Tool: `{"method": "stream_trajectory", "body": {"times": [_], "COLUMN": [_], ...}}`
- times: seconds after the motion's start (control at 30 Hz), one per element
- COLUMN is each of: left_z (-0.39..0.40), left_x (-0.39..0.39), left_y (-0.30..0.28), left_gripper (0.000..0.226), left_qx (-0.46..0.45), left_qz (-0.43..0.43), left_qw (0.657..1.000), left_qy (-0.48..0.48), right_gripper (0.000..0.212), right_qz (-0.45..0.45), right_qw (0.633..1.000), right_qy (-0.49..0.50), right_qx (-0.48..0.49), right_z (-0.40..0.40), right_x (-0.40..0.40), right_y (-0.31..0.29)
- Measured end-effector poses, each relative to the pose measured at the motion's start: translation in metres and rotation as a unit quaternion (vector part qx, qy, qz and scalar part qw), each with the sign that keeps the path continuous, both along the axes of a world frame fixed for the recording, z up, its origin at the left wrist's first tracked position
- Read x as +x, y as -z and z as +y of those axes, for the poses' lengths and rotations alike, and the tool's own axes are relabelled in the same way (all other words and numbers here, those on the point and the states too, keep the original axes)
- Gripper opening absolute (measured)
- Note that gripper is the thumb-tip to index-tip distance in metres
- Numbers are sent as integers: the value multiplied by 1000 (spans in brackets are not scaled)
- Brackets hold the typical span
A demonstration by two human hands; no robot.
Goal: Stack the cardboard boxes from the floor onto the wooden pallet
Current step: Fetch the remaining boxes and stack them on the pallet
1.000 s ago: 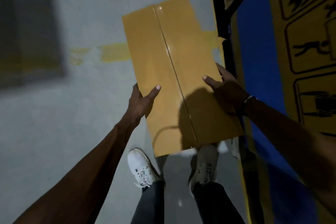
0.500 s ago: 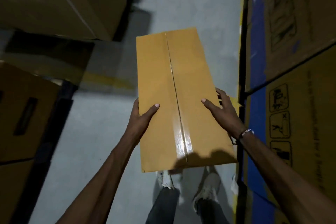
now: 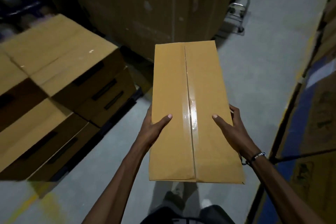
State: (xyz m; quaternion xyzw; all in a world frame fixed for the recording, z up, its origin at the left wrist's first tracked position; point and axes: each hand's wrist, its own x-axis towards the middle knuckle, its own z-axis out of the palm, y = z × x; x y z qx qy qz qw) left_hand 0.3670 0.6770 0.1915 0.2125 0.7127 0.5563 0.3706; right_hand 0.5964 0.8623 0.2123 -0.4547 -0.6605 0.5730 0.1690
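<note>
A long tan cardboard box with a taped centre seam is carried above the floor, pointing away from me. My left hand grips its left side, thumb lying on the top face. My right hand grips the right side the same way, a beaded band on that wrist. At the left, several similar cardboard boxes are stacked in layers on a dark pallet whose edge shows under them. The fingers under the carried box are hidden.
Tall dark cartons fill the far middle. A rack with blue panels and printed cartons runs along the right. A small cart stands far right. Grey concrete floor lies between; my shoes show below.
My view has lifted and turned from the floor toward the stacked boxes at the left. The box stays held in both hands and now points toward the tall cartons.
</note>
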Motion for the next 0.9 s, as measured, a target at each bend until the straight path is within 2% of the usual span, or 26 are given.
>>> {"method": "stream_trajectory", "body": {"times": [0.23, 0.33, 0.43, 0.6, 0.77, 0.9], "left_z": [-113, -158, -203, -272, -338, -399], "left_x": [14, 37, 65, 110, 139, 151], "left_y": [-37, -47, -50, -48, -54, -57], "left_gripper": [94, 89, 88, 90, 83, 80], "left_qx": [18, 17, 18, 25, 32, 30], "left_qz": [14, 15, 20, 9, 15, 28], "left_qw": [987, 971, 950, 906, 860, 830], "left_qy": [-159, -238, -312, -422, -509, -556], "right_gripper": [72, 79, 79, 59, 78, 81], "right_qz": [42, 45, 39, 41, 31, 25], "right_qw": [986, 971, 952, 905, 860, 833], "right_qy": [-160, -233, -303, -422, -510, -552], "right_qx": [-17, -18, -19, -30, -23, -12], "right_z": [-46, -72, -103, -160, -229, -296], "right_x": [-53, -71, -83, -106, -136, -160], "right_y": [-26, -30, -32, -36, -34, -36]}}
